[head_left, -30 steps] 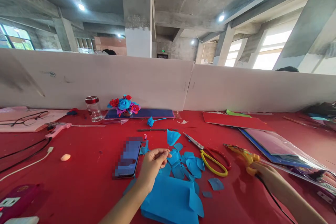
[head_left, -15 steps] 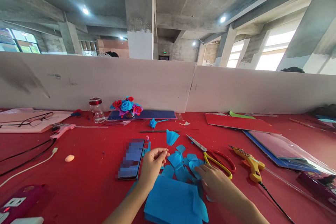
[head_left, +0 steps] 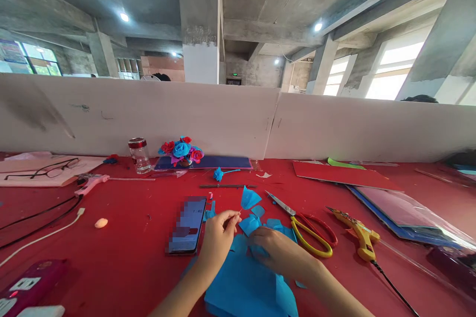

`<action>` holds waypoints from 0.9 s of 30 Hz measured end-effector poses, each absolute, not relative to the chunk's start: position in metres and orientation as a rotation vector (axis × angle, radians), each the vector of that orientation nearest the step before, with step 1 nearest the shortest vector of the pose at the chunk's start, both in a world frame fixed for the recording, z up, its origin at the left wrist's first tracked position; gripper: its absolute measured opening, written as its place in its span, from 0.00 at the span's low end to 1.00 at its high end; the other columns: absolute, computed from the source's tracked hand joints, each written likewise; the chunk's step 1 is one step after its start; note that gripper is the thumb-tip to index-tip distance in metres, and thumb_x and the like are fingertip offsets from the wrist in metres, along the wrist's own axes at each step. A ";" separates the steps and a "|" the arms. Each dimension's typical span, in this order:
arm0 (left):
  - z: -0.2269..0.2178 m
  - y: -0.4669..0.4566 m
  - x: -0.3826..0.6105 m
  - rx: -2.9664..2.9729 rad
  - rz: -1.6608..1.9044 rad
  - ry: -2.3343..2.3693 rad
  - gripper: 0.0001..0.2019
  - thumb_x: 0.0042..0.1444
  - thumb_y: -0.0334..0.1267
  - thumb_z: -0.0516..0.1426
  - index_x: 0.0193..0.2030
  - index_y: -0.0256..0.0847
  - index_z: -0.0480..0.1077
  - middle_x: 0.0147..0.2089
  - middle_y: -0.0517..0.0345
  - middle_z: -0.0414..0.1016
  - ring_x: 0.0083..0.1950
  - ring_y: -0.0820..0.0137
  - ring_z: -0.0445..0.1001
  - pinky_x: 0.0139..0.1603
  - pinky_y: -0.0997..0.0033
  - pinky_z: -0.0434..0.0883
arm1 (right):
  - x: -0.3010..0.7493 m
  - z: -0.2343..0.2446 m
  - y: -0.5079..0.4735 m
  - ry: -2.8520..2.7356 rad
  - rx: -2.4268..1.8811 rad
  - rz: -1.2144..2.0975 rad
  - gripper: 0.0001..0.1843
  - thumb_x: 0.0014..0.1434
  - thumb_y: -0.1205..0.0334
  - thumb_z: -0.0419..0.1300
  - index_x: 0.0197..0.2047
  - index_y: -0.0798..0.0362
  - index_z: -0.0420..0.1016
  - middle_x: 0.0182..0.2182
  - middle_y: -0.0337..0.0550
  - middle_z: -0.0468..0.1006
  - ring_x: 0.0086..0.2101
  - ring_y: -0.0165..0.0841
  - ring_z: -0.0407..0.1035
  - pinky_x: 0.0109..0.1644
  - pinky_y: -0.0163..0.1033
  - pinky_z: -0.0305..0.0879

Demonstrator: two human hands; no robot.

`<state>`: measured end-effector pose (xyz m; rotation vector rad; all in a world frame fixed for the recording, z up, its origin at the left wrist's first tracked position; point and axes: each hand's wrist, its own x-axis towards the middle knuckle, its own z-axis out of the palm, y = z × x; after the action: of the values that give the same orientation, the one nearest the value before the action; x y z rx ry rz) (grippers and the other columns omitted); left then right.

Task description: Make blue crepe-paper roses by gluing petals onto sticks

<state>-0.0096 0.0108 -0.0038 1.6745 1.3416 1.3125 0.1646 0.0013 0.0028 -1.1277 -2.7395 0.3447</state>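
Pinched between the thumb and fingers of my left hand (head_left: 223, 230) is the thin stem of a blue paper flower (head_left: 250, 198), whose petal fans out at the upper end. My right hand (head_left: 278, 247) is just to the right, palm down with fingers curled over blue paper; it seems to grip a blue paper petal, though its fingertips are partly hidden. Loose blue petals (head_left: 274, 224) lie around and behind this hand. Below both hands sits a stack of blue paper sheets (head_left: 238, 287).
Scissors (head_left: 312, 228) and a yellow glue gun (head_left: 359, 233) lie on the right. A phone (head_left: 188, 225) is left of my hands. Farther back are a paper-flower bouquet (head_left: 182, 149), a glass jar (head_left: 140, 158) and a small blue flower (head_left: 218, 174). A pink glue gun (head_left: 91, 184) rests left.
My right hand has moved left from the loose petals, closer to my left hand. The flower in my left hand has tilted to the right. The view has shifted slightly.
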 end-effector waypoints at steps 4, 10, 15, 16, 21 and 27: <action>-0.011 0.017 -0.012 1.706 1.308 1.382 0.13 0.54 0.41 0.50 0.32 0.36 0.73 0.24 0.55 0.75 0.23 0.70 0.71 0.25 0.74 0.67 | 0.148 -0.006 0.008 -2.730 -1.012 0.395 0.14 0.55 0.69 0.53 0.43 0.49 0.74 0.38 0.42 0.76 0.40 0.34 0.68 0.43 0.33 0.62; -0.012 0.021 -0.016 1.711 1.341 1.374 0.13 0.55 0.40 0.50 0.34 0.36 0.73 0.27 0.54 0.77 0.24 0.70 0.73 0.24 0.75 0.68 | 0.149 -0.033 0.010 -2.342 -1.231 0.405 0.14 0.51 0.56 0.62 0.40 0.54 0.72 0.38 0.45 0.74 0.40 0.38 0.66 0.44 0.38 0.61; -0.011 0.020 -0.017 1.808 1.348 1.423 0.12 0.55 0.39 0.50 0.36 0.38 0.73 0.32 0.53 0.79 0.27 0.70 0.75 0.30 0.74 0.71 | 0.148 -0.048 0.014 -2.215 -1.404 0.438 0.18 0.46 0.56 0.65 0.42 0.52 0.72 0.42 0.47 0.71 0.44 0.43 0.63 0.50 0.46 0.55; -0.011 0.019 -0.016 1.848 1.344 1.436 0.12 0.56 0.38 0.50 0.36 0.38 0.73 0.33 0.53 0.79 0.28 0.70 0.76 0.31 0.73 0.71 | 0.147 -0.048 0.014 -2.200 -1.420 0.470 0.17 0.46 0.57 0.65 0.40 0.51 0.73 0.42 0.46 0.71 0.44 0.43 0.63 0.49 0.46 0.56; -0.015 0.018 -0.015 2.037 1.322 1.503 0.10 0.56 0.33 0.50 0.36 0.39 0.73 0.34 0.53 0.80 0.33 0.67 0.78 0.32 0.73 0.72 | 0.145 -0.043 0.013 -2.086 -1.462 0.608 0.09 0.42 0.65 0.65 0.31 0.52 0.72 0.33 0.43 0.74 0.37 0.41 0.66 0.42 0.45 0.57; -0.018 0.018 -0.017 2.319 1.316 1.555 0.10 0.57 0.29 0.50 0.38 0.38 0.72 0.36 0.53 0.80 0.35 0.65 0.78 0.34 0.71 0.73 | 0.146 -0.034 0.014 -1.981 -1.402 0.690 0.04 0.48 0.69 0.57 0.30 0.54 0.72 0.26 0.40 0.75 0.29 0.34 0.67 0.38 0.39 0.59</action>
<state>-0.0169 0.0185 -0.0177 2.3191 1.5550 1.3164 0.1464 0.0143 -0.0343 -1.4020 -1.9815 0.6896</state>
